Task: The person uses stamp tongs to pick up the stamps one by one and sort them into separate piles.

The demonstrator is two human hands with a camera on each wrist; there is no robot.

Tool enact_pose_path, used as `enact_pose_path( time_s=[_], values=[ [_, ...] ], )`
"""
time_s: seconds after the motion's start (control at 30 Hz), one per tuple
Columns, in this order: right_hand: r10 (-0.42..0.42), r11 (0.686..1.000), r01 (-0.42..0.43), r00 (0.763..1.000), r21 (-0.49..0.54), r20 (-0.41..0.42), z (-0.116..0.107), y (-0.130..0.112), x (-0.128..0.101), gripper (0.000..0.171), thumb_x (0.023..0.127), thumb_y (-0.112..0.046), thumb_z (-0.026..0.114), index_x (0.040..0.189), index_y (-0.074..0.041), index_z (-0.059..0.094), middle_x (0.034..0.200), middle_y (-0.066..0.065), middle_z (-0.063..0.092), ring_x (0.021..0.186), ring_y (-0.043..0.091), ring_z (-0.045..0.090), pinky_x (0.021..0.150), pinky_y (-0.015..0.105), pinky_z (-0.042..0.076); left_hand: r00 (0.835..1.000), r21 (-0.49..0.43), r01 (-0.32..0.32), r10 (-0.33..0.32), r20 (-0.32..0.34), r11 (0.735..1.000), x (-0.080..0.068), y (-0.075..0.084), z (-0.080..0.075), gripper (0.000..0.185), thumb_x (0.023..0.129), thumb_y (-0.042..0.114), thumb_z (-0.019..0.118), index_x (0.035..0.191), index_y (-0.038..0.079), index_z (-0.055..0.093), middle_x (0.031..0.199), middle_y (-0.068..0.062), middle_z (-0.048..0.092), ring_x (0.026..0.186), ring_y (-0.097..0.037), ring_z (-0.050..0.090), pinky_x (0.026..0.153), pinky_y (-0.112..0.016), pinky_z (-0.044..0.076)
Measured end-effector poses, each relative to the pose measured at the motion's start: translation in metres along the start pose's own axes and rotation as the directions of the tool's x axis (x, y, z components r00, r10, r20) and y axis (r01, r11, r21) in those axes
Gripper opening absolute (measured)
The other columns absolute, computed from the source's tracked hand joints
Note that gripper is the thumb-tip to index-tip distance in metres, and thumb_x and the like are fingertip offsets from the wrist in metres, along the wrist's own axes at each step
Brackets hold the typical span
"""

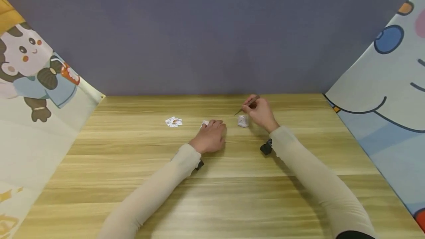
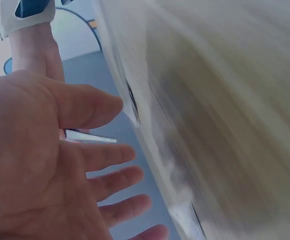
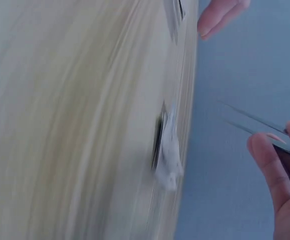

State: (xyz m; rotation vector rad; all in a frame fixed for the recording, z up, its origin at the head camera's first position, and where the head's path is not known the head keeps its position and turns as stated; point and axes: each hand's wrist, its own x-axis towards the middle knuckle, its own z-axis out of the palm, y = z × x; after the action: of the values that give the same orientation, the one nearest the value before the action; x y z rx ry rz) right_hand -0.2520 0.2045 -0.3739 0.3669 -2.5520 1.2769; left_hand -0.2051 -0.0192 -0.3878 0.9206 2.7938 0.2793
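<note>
Head view: whole wooden table (image 1: 212, 180) laid out, both sleeved forearms reaching toward its far edge. Right hand (image 1: 260, 113) raised just short of that far edge, fingers curled round a pair of tweezers (image 1: 246, 105), tips slanting down and left. Just below and left of that hand, a small crumpled white packet (image 1: 243, 121) on the wood, near but apart from the tweezer tips. Left hand (image 1: 211, 137) knuckles up near the middle of the far half, resting over a white scrap (image 1: 204, 123) that peeks out at the fingertips; grip on it impossible to judge from here. Further left, well apart from both hands, a little cluster of printed paper pieces (image 1: 173, 121). Cartoon-printed cloth hung along the left and right edges, plain grey-blue backdrop behind the far edge.

Left wrist view: palm side of the left hand (image 2: 40, 170), hidden from above, fingers spread and fairly straight, holding nothing visible; a thin white sliver (image 2: 87, 136) showing between thumb and forefinger, identity unclear. Table blurred.

Right wrist view: twin thin prongs of the tweezers (image 3: 252, 121) seen parted, pinched at the rear between thumb and finger of the right hand (image 3: 284, 175); packet (image 3: 168, 150) on the blurred tabletop, clear of the prongs.

No containers seen in any view.
</note>
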Motion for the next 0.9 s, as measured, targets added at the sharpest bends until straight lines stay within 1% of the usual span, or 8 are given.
enact_pose_path(
  time_s=[0.1, 0.2, 0.33, 0.4, 0.53, 0.6, 0.7, 0.9],
  values=[
    [-0.015, 1.000, 0.014, 0.999, 0.020, 0.031, 0.009, -0.006, 0.002, 0.011, 0.087, -0.009, 0.068, 0.090, 0.001, 0.063, 0.078, 0.007, 0.065, 0.070, 0.019, 0.063, 0.062, 0.031, 0.051, 1.000, -0.004, 0.028, -0.028, -0.010, 1.000, -0.010, -0.013, -0.002, 0.052, 0.097, 0.027, 0.049, 0.144, 0.009, 0.037, 0.150, -0.009, 0.028, 0.137, -0.026, 0.022, 0.106, -0.050, 0.023],
    [-0.041, 0.999, 0.039, 0.998, 0.036, 0.056, 0.018, -0.010, 0.003, 0.008, 0.088, -0.009, 0.067, 0.089, -0.002, 0.063, 0.078, 0.006, 0.065, 0.070, 0.022, 0.064, 0.061, 0.032, 0.051, 0.999, -0.009, 0.050, -0.050, -0.020, 0.999, -0.018, -0.023, -0.003, 0.053, 0.097, 0.027, 0.049, 0.145, 0.008, 0.036, 0.150, -0.010, 0.028, 0.137, -0.027, 0.022, 0.105, -0.049, 0.024],
    [-0.072, 0.996, 0.067, 0.993, 0.056, 0.093, 0.033, -0.013, 0.005, 0.005, 0.088, -0.008, 0.066, 0.088, -0.004, 0.063, 0.078, 0.004, 0.065, 0.071, 0.020, 0.063, 0.064, 0.032, 0.051, 0.997, -0.010, 0.072, -0.072, -0.022, 0.997, -0.026, -0.033, -0.003, 0.055, 0.097, 0.027, 0.049, 0.145, 0.006, 0.034, 0.149, -0.011, 0.029, 0.136, -0.028, 0.024, 0.105, -0.049, 0.025],
    [-0.074, 0.995, 0.067, 0.991, 0.067, 0.112, 0.040, -0.015, 0.005, 0.006, 0.087, -0.008, 0.066, 0.088, -0.003, 0.063, 0.078, 0.004, 0.064, 0.070, 0.017, 0.063, 0.065, 0.031, 0.052, 0.996, -0.008, 0.082, -0.083, -0.018, 0.997, -0.029, -0.036, -0.002, 0.056, 0.097, 0.027, 0.049, 0.146, 0.005, 0.034, 0.149, -0.011, 0.030, 0.135, -0.028, 0.025, 0.104, -0.049, 0.026],
    [-0.063, 0.993, 0.046, 0.986, 0.111, 0.155, 0.054, -0.019, 0.007, 0.008, 0.087, -0.006, 0.066, 0.089, 0.001, 0.063, 0.079, 0.006, 0.063, 0.071, 0.017, 0.064, 0.065, 0.030, 0.053, 0.996, -0.008, 0.092, -0.092, -0.015, 0.996, -0.032, -0.041, 0.000, 0.056, 0.097, 0.028, 0.049, 0.145, 0.004, 0.034, 0.149, -0.011, 0.030, 0.134, -0.029, 0.026, 0.103, -0.049, 0.026],
    [-0.061, 0.992, 0.040, 0.983, 0.121, 0.172, 0.060, -0.022, 0.009, 0.007, 0.086, -0.004, 0.066, 0.090, 0.001, 0.063, 0.080, 0.007, 0.063, 0.071, 0.018, 0.064, 0.064, 0.029, 0.053, 0.995, -0.005, 0.099, -0.099, -0.015, 0.995, -0.033, -0.042, 0.001, 0.055, 0.097, 0.028, 0.048, 0.145, 0.005, 0.035, 0.148, -0.011, 0.030, 0.134, -0.029, 0.026, 0.103, -0.048, 0.026],
    [-0.065, 0.993, 0.044, 0.980, 0.112, 0.189, 0.069, -0.026, 0.011, 0.005, 0.087, -0.004, 0.066, 0.090, -0.001, 0.063, 0.080, 0.007, 0.063, 0.071, 0.017, 0.064, 0.064, 0.028, 0.053, 0.994, -0.007, 0.106, -0.106, -0.019, 0.994, -0.035, -0.045, 0.001, 0.052, 0.097, 0.028, 0.048, 0.143, 0.005, 0.038, 0.147, -0.010, 0.033, 0.133, -0.029, 0.027, 0.103, -0.048, 0.026],
    [-0.061, 0.995, 0.043, 0.974, 0.087, 0.218, 0.080, -0.030, 0.016, 0.004, 0.087, -0.002, 0.066, 0.090, -0.002, 0.064, 0.080, 0.005, 0.062, 0.071, 0.016, 0.063, 0.063, 0.027, 0.053, 0.994, 0.008, 0.104, -0.105, 0.011, 0.994, -0.036, -0.047, 0.003, 0.052, 0.098, 0.028, 0.046, 0.144, 0.006, 0.038, 0.147, -0.008, 0.034, 0.133, -0.028, 0.027, 0.102, -0.048, 0.027]
  ],
)
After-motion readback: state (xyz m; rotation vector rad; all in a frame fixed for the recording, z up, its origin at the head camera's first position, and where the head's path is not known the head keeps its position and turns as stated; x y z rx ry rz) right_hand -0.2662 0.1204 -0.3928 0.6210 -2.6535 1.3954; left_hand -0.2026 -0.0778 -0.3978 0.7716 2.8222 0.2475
